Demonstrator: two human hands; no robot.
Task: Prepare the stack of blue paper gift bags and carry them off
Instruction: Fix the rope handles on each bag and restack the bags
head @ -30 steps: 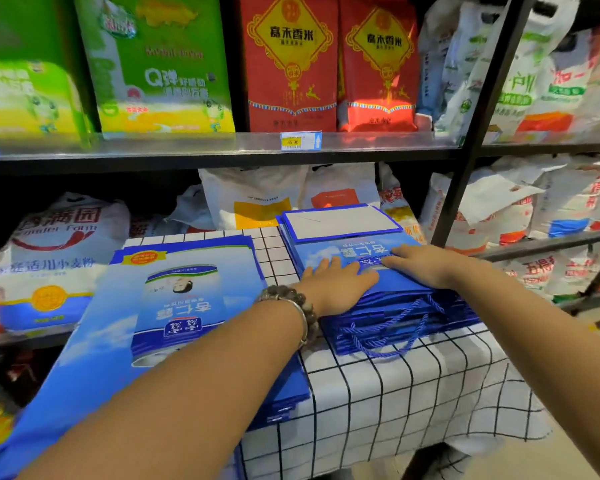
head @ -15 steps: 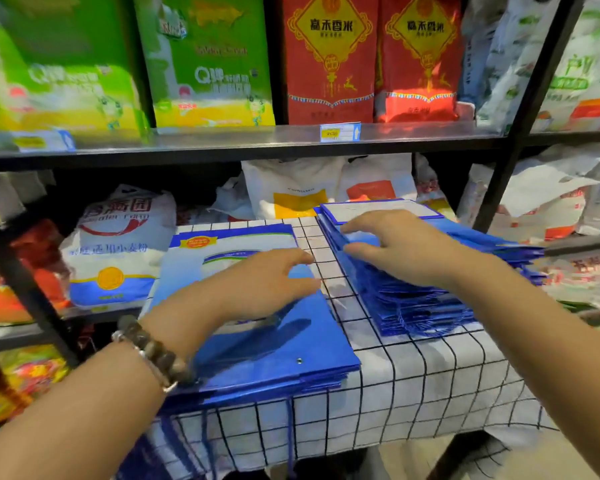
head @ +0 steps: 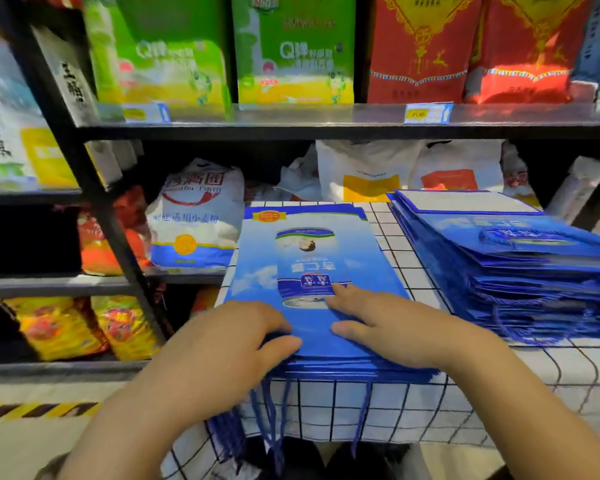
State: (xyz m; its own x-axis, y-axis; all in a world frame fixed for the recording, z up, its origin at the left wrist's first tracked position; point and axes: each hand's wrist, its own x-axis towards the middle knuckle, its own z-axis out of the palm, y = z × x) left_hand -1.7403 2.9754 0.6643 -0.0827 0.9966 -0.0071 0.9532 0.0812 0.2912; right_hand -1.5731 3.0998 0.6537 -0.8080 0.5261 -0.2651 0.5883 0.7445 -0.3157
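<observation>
A flat stack of blue paper gift bags [head: 312, 258] lies on the left part of a table with a white black-checked cloth [head: 534, 375]. Its blue rope handles [head: 274, 424] hang over the table's front edge. My left hand [head: 229, 351] rests on the stack's near left corner, fingers on top and thumb at the edge. My right hand [head: 388, 323] lies flat on the top bag near the front edge, fingers spread. A second, thicker stack of blue bags [head: 520, 261] sits to the right, untouched.
Black metal shelves [head: 326, 128] stand right behind the table, loaded with green and red rice packs and white flour sacks [head: 194, 216]. A black shelf post [head: 94, 188] slants at the left. Yellow-black floor tape [head: 39, 410] runs at lower left.
Both hands left the right stack and came down onto the near end of the left stack, the left hand first. My view swung to the left and closer.
</observation>
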